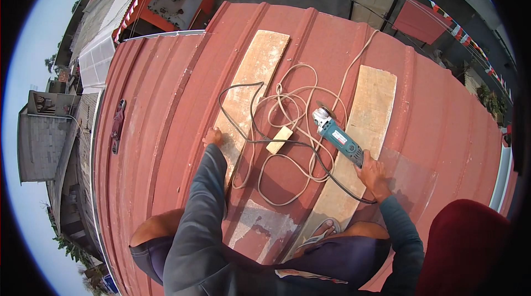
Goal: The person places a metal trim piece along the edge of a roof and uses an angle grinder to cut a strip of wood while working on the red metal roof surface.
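Watching the head camera feed from my end, I can read no words or numbers with certainty. I do see a label [338, 136] on the grinder [347, 146]: a white patch with red marking, set along the teal body and facing up at the camera. Its print is too small for me to make out. Near the lower edge of my view, a long pale print [311, 276] with orange-red parts shows on the person's dark clothing [354, 254]; I cannot tell whether that is lettering or only a pattern.
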### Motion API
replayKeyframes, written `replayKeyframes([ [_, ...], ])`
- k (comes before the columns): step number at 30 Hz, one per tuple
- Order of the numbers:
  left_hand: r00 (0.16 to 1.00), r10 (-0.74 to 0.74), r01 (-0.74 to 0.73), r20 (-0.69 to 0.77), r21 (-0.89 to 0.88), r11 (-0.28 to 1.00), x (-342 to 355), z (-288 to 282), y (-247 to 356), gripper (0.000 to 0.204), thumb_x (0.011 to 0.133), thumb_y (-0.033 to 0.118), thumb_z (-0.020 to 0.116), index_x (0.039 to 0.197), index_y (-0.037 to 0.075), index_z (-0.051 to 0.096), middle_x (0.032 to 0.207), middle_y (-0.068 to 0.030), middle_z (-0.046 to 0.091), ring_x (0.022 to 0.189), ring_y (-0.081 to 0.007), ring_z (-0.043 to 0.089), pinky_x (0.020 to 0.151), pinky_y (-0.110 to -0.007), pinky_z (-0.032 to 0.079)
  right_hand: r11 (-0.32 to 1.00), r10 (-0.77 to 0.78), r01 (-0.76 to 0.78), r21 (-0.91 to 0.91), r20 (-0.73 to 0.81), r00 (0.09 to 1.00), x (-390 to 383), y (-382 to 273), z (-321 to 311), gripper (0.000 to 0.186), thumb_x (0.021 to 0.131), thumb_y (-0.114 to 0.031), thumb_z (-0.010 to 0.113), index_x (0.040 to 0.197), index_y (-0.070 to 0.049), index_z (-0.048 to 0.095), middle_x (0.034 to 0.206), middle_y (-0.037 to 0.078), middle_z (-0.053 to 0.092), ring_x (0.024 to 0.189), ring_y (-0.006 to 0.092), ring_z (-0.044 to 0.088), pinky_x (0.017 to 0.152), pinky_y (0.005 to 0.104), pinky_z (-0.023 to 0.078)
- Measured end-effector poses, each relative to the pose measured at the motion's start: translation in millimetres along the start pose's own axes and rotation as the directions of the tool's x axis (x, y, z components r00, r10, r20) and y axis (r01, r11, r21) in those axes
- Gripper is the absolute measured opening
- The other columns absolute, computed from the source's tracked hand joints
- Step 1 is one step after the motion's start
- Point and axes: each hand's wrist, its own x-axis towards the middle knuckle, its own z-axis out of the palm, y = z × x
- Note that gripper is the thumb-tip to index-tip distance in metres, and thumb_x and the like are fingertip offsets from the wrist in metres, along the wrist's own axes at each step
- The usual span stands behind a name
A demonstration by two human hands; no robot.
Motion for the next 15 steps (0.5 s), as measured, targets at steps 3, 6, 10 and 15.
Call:
replayKeyframes([
  [3, 0.99, 0.134, -0.136, 0.032, 0.076, 0.988, 11, -4, -27, 0.052, 0.097, 0.045, 0.035, 0.131, 0.011, 0.055, 0.132, -0.0206, 0.057, 0.134, -0.0432, 0.038, 0.104, -0.059, 0.032, 0.999, 0.012, -0.014, 0.043, 0.043, 0.999, 4, -7, -4, 0.044, 0.082, -0.028, 0.073, 0.108, -0.005, 0.045, 0.079, 0.024, 0.067, 0.074, 0.0449, 0.066, 0.067, 0.0548, 0.05],
  [6, 0.996, 0.066, -0.073, 0.067, 0.112, 0.991, 2, -25, -41, 0.052, 0.096, 0.044, 0.036, 0.133, 0.011, 0.051, 0.136, -0.0236, 0.052, 0.135, -0.0458, 0.035, 0.105, -0.06, 0.032, 0.999, -0.01, 0.008, 0.047, 0.036, 0.999, -2, -12, -7, 0.044, 0.081, -0.027, 0.073, 0.107, -0.004, 0.045, 0.077, 0.024, 0.067, 0.072, 0.0453, 0.066, 0.064, 0.0556, 0.05],
  [10, 0.989, -0.146, 0.15, -0.036, 0.307, 0.94, -63, 30, -12, 0.049, 0.094, 0.038, 0.041, 0.135, 0.012, 0.049, 0.137, -0.0274, 0.049, 0.131, -0.0494, 0.039, 0.103, -0.064, 0.032, 0.994, 0.106, -0.103, -0.044, 0.07, 0.992, -9, 30, -1, 0.045, 0.081, -0.027, 0.073, 0.107, -0.004, 0.045, 0.077, 0.025, 0.067, 0.072, 0.0452, 0.066, 0.065, 0.0558, 0.05],
  [15, 0.827, 0.389, -0.353, -0.406, 0.164, 0.921, -45, -22, -78, 0.03, 0.088, 0.021, 0.049, 0.105, 0.0, 0.062, 0.089, -0.0257, 0.065, 0.09, -0.0427, 0.063, 0.086, -0.051, 0.049, 0.997, 0.032, -0.027, -0.069, 0.075, 0.997, -4, -6, -12, 0.048, 0.079, -0.028, 0.075, 0.106, -0.003, 0.044, 0.072, 0.02, 0.067, 0.07, 0.0405, 0.068, 0.063, 0.0513, 0.053],
])
